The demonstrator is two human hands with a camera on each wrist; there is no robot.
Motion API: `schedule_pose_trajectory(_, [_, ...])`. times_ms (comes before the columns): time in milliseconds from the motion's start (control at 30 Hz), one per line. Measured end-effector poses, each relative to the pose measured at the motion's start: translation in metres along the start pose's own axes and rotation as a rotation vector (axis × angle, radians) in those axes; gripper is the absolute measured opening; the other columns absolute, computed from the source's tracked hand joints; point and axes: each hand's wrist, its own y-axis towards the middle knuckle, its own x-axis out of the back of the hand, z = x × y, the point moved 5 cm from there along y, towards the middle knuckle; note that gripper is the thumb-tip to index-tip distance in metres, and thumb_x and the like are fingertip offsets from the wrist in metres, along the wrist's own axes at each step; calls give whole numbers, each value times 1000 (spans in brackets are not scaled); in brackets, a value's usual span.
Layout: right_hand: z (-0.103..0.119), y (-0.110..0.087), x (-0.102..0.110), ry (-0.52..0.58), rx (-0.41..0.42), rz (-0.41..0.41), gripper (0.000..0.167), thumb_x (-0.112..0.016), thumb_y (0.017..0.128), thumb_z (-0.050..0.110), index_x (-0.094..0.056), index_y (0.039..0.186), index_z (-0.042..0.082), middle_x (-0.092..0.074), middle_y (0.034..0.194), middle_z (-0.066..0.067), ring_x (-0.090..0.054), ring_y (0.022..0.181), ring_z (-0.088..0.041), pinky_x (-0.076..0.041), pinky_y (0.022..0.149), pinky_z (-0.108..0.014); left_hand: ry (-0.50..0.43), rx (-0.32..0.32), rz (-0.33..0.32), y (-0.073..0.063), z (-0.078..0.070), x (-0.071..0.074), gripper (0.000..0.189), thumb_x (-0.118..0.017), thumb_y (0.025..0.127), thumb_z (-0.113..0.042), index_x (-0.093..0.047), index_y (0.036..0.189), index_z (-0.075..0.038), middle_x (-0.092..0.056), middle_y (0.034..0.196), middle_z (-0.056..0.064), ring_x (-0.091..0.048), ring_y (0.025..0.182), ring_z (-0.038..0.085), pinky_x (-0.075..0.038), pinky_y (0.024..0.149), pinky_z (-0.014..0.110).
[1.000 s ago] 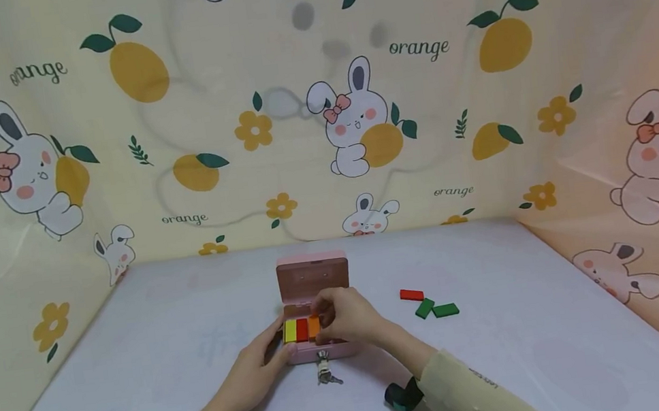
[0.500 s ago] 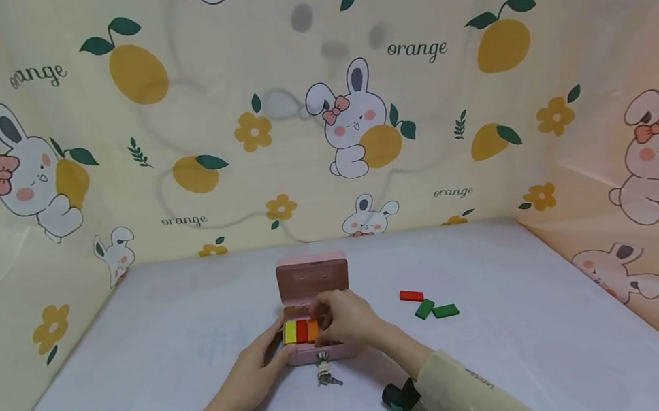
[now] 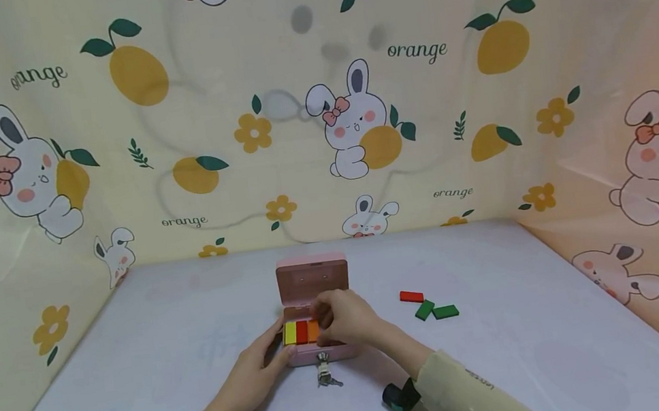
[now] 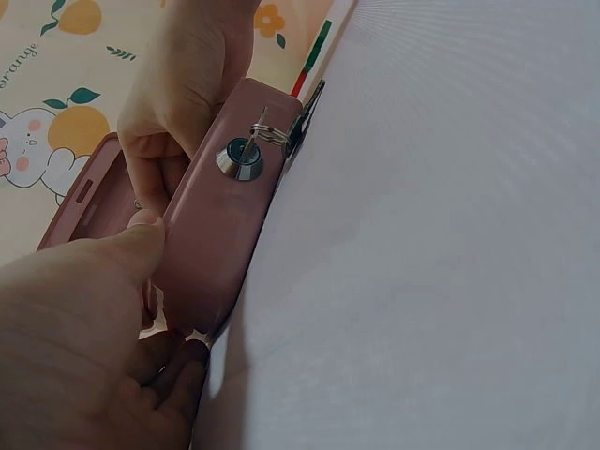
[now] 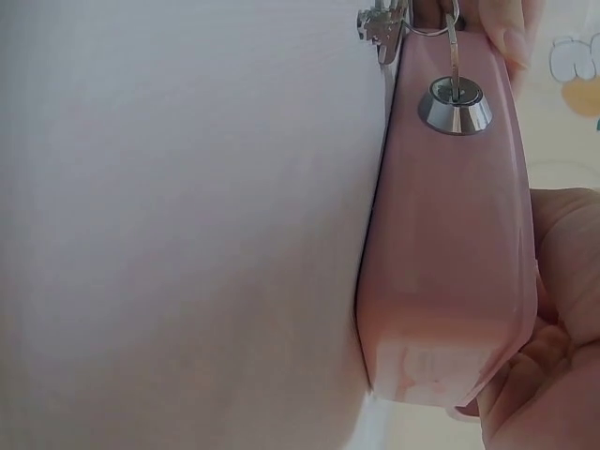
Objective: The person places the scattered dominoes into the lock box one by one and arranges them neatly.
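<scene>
1. The pink box (image 3: pixel 341 353) sits on the white tabletop (image 3: pixel 157 364), taken here as the hub of the dial, 12 pointing away from the person; its lid (image 3: pixel 312 279) stands raised at 12 o'clock.
2. The left hand (image 3: pixel 253 371) lies toward 8 o'clock; it is clamped on the box, thumb at the front corner, fingers round the left side.
3. The right hand (image 3: pixel 346 318) is over the 3 o'clock half, its bent fingertips inside; they meet the right edge of the orange block (image 3: pixel 313 331), but whether they pinch it I cannot tell.
4. Inside, from 9 o'clock inward, a yellow block (image 3: pixel 290 334), a red block (image 3: pixel 302 333) and the orange block lie side by side.
5. At 6 o'clock is a lock (image 3: pixel 322 356) with a key in it; a bunch of keys (image 3: pixel 327 376) hangs below from a ring.
6. Near 3 o'clock, apart from the box, lie a red tile (image 3: pixel 411 297), a slanted green tile (image 3: pixel 424 309) and another green one just beside it.
7. Between 4 and 5 o'clock, a dark device (image 3: pixel 400 397) sits by the beige sleeve (image 3: pixel 478 389).
</scene>
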Motion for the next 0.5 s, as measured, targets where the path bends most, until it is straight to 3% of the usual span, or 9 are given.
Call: schedule_pose_trajectory(500, [1,-2,1,6,-9,-2,36,-86,76,8,-69,108,7,-68,91,-1,-62,76,-11,-56,71,-22,3,2,-3,-1,-1,0,65,-59,100,-35,-32,155,-12,-36,153,12,-28,142,32,-21,115,52])
